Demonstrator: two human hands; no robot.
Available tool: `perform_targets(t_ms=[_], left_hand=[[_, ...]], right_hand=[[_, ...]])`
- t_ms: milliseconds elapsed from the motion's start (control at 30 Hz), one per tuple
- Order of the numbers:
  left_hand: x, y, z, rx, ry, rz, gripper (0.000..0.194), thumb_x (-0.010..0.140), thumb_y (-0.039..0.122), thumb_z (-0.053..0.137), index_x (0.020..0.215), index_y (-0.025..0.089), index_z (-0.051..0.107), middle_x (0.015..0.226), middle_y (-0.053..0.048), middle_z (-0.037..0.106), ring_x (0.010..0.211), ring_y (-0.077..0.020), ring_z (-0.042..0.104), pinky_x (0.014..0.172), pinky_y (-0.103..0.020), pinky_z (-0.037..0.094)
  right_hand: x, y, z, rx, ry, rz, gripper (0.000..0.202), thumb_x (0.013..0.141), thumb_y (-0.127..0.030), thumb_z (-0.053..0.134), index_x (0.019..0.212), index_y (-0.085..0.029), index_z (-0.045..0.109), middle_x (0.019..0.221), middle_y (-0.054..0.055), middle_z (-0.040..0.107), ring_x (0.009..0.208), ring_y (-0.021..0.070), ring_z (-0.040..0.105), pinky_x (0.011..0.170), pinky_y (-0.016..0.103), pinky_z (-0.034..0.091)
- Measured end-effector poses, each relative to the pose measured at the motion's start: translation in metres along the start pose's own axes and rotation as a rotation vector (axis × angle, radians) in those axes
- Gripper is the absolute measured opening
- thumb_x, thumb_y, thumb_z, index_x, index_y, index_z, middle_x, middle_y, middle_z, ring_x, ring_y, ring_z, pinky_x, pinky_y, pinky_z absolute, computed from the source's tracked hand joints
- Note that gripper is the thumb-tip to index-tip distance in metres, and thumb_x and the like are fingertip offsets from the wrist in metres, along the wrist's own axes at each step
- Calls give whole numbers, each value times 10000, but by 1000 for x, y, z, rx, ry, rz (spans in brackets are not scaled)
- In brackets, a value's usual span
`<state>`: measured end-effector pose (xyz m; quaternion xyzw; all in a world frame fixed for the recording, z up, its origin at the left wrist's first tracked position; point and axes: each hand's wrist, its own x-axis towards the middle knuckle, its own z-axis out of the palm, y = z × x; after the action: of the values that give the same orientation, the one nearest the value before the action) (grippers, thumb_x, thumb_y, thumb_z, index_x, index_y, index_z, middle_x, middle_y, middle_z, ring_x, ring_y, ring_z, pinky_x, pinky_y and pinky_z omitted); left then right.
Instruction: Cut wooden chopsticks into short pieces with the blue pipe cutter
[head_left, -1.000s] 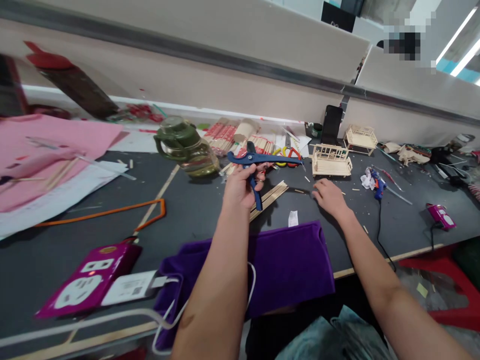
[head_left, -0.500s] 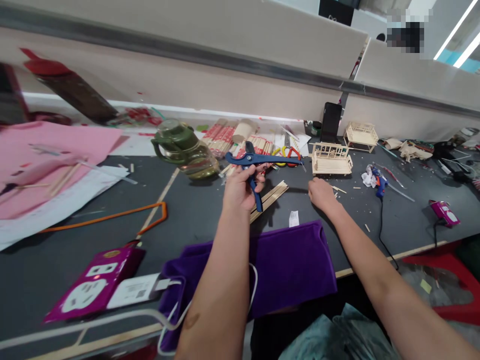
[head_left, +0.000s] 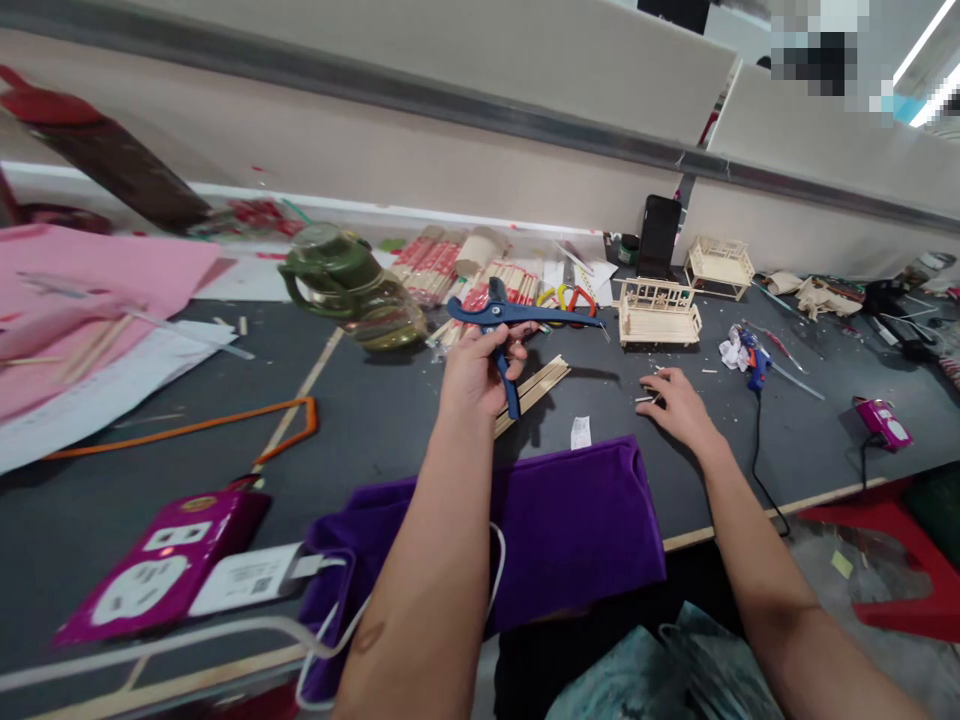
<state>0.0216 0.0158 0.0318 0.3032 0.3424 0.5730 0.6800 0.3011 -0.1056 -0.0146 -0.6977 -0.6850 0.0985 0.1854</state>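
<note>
a purple cloth [head_left: 577, 530] lies along the near edge of the dark tabletop [head_left: 375, 430], partly covered by the left forearm, with a white charger [head_left: 251, 580] and magenta power socket [head_left: 165, 560] to its left. past the cloth, the left hand [head_left: 480, 375] has its fingers wrapped around a blue pipe cutter [head_left: 540, 314], held above the table with its jaws to the left; the thin wooden strips [head_left: 536, 395] beneath are partly hidden by hand and tool. the right hand [head_left: 679, 405] is low over the table, thumb and fingers bent around a small stick piece [head_left: 645, 400]; whether they pinch it i cannot tell. a blue glue gun [head_left: 757, 370] lies to its right. beyond, a miniature wooden bench [head_left: 658, 325] stands between that hand and an upright black phone [head_left: 658, 235], while a green-topped jug [head_left: 330, 270] and red-wrapped stick bundles [head_left: 427, 260] sit farther left. a second wooden miniature [head_left: 720, 265] is behind the bench, to the right.
</note>
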Motion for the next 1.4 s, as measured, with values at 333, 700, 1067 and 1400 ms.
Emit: perform_targets(t_ms=[333,700,1067,1400], left_hand=[[-6,-5,11,42,-46,-7,73,771,109,626,828,147,600,846,-88,767,451,-69,566,312,-134,301],[-8,-14,18,18,-16,-37,57,748,95,630,792,121,606,804,-88,767,429,-67,549,291,-135,299],[-7,-11,16,-21,7,-44,91,765,73,623,819,138,591,795,-79,769,433,-67,564,304,-131,288],[-3,-2,9,-197,30,-103,65,840,70,601,838,131,624,804,-53,756,462,-48,553,334,-122,338]], right_hand=[[29,20,-12,-56,92,197,159,913,-174,601,1040,-185,698,1092,97,623,996,208,614,882,313,467],[28,-14,-10,-279,-150,-16,133,963,-206,582,954,-201,715,1057,85,696,1035,209,630,837,279,441],[20,-25,-16,-205,-32,92,181,942,-166,456,932,-153,636,939,110,685,879,217,617,751,289,408],[-77,-100,-15,490,18,-161,416,1040,-416,412,680,-214,464,605,-54,477,576,98,461,572,218,350]])
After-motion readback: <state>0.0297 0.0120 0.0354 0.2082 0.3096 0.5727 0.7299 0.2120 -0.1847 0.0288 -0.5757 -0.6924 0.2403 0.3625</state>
